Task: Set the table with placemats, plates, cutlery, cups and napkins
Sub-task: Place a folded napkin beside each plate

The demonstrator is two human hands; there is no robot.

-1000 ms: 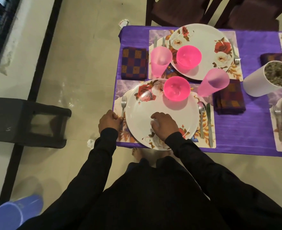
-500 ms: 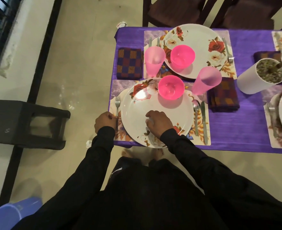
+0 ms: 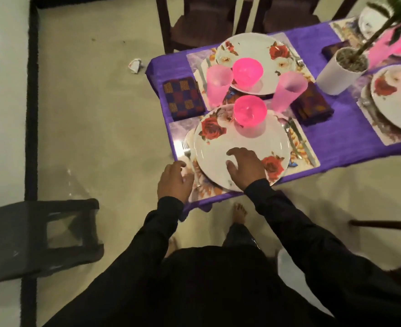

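Pink bowl [image 3: 250,110] on near plate [image 3: 223,152] — white pot [image 3: 336,75] w/ gravel.

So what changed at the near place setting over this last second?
Both hands opened: the left hand let go of the fork, and the right hand uncurled, fingers spread over the near plate. The plate, fork and pink bowl kept their places.

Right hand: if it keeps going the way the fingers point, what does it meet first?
The right hand is over the near plate, fingers pointing up-left across it. Going straight on, it would likely cross bare plate to the rose print at the far-left rim; the pink bowl looks off to the right. Height unclear.
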